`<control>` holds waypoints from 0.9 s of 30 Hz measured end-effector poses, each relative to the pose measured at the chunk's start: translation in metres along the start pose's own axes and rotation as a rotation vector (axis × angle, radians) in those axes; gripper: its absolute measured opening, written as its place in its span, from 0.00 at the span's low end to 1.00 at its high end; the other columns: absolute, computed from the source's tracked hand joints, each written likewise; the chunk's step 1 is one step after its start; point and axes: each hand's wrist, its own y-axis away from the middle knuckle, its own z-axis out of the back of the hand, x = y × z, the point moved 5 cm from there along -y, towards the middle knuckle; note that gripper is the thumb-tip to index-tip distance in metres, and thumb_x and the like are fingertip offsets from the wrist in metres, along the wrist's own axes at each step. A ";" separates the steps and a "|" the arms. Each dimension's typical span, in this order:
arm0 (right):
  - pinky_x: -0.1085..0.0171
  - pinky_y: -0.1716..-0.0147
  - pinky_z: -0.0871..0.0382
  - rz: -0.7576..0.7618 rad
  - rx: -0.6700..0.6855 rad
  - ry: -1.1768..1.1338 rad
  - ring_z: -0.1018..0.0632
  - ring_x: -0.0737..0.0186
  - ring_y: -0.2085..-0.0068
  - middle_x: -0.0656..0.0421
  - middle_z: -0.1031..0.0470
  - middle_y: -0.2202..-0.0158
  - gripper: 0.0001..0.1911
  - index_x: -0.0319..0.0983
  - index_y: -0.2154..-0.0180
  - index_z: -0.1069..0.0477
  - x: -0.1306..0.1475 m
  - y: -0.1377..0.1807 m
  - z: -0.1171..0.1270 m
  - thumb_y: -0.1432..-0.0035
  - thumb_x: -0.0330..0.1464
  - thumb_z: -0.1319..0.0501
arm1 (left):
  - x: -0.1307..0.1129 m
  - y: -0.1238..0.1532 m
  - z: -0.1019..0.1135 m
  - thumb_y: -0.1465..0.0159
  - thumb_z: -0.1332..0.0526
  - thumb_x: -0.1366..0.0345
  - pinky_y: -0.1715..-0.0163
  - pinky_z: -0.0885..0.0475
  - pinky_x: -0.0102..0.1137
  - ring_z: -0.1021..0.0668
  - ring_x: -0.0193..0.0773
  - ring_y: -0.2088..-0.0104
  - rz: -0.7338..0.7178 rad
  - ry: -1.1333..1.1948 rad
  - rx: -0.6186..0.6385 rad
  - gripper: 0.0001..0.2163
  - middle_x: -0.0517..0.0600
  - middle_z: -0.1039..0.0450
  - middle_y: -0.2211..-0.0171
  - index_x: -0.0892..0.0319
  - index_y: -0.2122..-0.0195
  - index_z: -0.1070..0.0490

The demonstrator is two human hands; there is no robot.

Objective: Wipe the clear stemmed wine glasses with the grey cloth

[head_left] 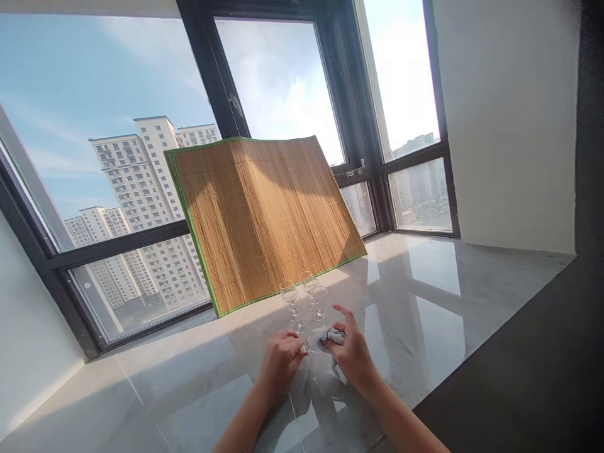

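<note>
My left hand (pixel 282 357) pinches a small clear stemmed glass (pixel 305 346), which lies on its side between my two hands. In my right hand (pixel 352 355) is a crumpled pale cloth (pixel 333 340), bunched against the other end of this glass. My right index finger sticks out away from the cloth. Just beyond my hands several clear stemmed glasses stand upright in a cluster, among them a front right glass (pixel 319 296) and a left glass (pixel 289 293). My fingers and the cloth hide part of the held glass.
Beneath everything is a glossy grey stone sill (pixel 415 302) with window reflections. A bamboo mat (pixel 268 220) edged in green leans on the dark window frame (pixel 361 113) behind the glasses. A white wall (pixel 509 138) rises at right, and the sill's front edge drops off at lower right.
</note>
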 end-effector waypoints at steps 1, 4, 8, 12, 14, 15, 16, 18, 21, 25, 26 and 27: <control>0.66 0.70 0.34 -0.007 -0.004 -0.047 0.29 0.65 0.74 0.66 0.31 0.74 0.31 0.40 0.42 0.43 0.001 0.000 0.000 0.48 0.30 0.40 | 0.000 0.000 -0.001 0.37 0.41 0.70 0.57 0.31 0.34 0.22 0.43 0.60 0.036 0.022 0.017 0.08 0.49 0.21 0.71 0.55 0.69 0.23; 0.66 0.70 0.33 -0.035 -0.039 -0.224 0.28 0.64 0.72 0.65 0.30 0.73 0.32 0.41 0.43 0.44 0.005 0.000 0.002 0.47 0.35 0.37 | -0.001 0.002 0.001 0.37 0.41 0.69 0.61 0.32 0.32 0.22 0.42 0.63 0.141 0.091 0.033 0.07 0.50 0.21 0.68 0.55 0.69 0.25; 0.65 0.70 0.33 -0.055 -0.229 -0.166 0.27 0.63 0.71 0.62 0.28 0.70 0.30 0.40 0.44 0.41 0.004 0.000 0.014 0.47 0.41 0.35 | 0.003 0.005 -0.001 0.35 0.43 0.63 0.64 0.34 0.32 0.23 0.41 0.65 0.247 0.255 -0.019 0.07 0.50 0.23 0.69 0.56 0.67 0.28; 0.63 0.68 0.31 0.002 -0.389 0.062 0.25 0.60 0.69 0.59 0.26 0.66 0.27 0.40 0.46 0.39 0.001 0.002 0.024 0.44 0.42 0.38 | 0.013 0.009 -0.024 0.33 0.47 0.54 0.66 0.31 0.31 0.20 0.43 0.61 0.386 0.668 -0.040 0.12 0.54 0.22 0.64 0.57 0.62 0.33; 0.62 0.66 0.30 0.043 -0.403 0.134 0.24 0.59 0.67 0.57 0.26 0.65 0.25 0.40 0.46 0.39 -0.002 0.001 0.023 0.43 0.41 0.40 | 0.016 0.010 -0.039 0.35 0.45 0.49 0.65 0.30 0.32 0.20 0.46 0.57 0.435 0.855 -0.021 0.15 0.56 0.22 0.61 0.57 0.60 0.35; 0.62 0.66 0.30 0.060 -0.401 0.160 0.23 0.59 0.67 0.57 0.26 0.64 0.24 0.40 0.47 0.39 -0.003 0.001 0.022 0.42 0.41 0.41 | 0.018 0.011 -0.045 0.36 0.43 0.47 0.63 0.29 0.33 0.20 0.47 0.55 0.453 0.914 -0.013 0.17 0.57 0.22 0.61 0.56 0.59 0.35; 0.62 0.65 0.30 0.075 -0.398 0.183 0.23 0.59 0.67 0.57 0.26 0.64 0.23 0.40 0.47 0.39 -0.004 0.000 0.021 0.42 0.41 0.41 | 0.019 0.011 -0.049 0.38 0.41 0.46 0.61 0.29 0.34 0.20 0.48 0.54 0.465 0.951 -0.010 0.18 0.57 0.22 0.61 0.56 0.60 0.35; 0.62 0.66 0.30 0.101 -0.393 0.224 0.22 0.58 0.67 0.57 0.26 0.65 0.21 0.40 0.48 0.39 -0.007 -0.001 0.018 0.41 0.40 0.42 | 0.022 0.011 -0.054 0.42 0.38 0.46 0.57 0.28 0.36 0.21 0.49 0.53 0.487 0.977 -0.016 0.19 0.57 0.21 0.60 0.56 0.60 0.34; 0.63 0.66 0.30 0.140 -0.392 0.287 0.22 0.59 0.67 0.58 0.26 0.66 0.19 0.40 0.48 0.39 -0.010 -0.003 0.014 0.41 0.37 0.44 | 0.027 0.010 -0.052 0.43 0.38 0.49 0.56 0.27 0.37 0.21 0.48 0.53 0.511 0.924 -0.042 0.19 0.57 0.22 0.57 0.57 0.58 0.32; 0.64 0.67 0.29 0.209 -0.365 0.353 0.21 0.59 0.67 0.58 0.26 0.66 0.18 0.40 0.47 0.40 -0.010 -0.003 0.008 0.39 0.34 0.46 | 0.030 0.011 -0.043 0.40 0.40 0.55 0.55 0.28 0.37 0.21 0.47 0.54 0.505 0.735 -0.053 0.18 0.57 0.23 0.56 0.58 0.53 0.31; 0.65 0.67 0.29 0.226 -0.355 0.366 0.21 0.60 0.67 0.58 0.26 0.65 0.19 0.40 0.46 0.41 -0.009 -0.002 0.007 0.39 0.33 0.46 | 0.030 0.011 -0.040 0.40 0.41 0.56 0.54 0.29 0.37 0.21 0.47 0.55 0.491 0.666 -0.039 0.16 0.56 0.23 0.56 0.58 0.54 0.29; 0.65 0.67 0.28 0.242 -0.344 0.378 0.21 0.60 0.66 0.58 0.26 0.65 0.20 0.40 0.45 0.42 -0.008 0.000 0.006 0.39 0.32 0.46 | 0.030 0.011 -0.038 0.40 0.41 0.57 0.54 0.30 0.36 0.22 0.46 0.55 0.476 0.589 -0.020 0.13 0.56 0.23 0.57 0.58 0.57 0.28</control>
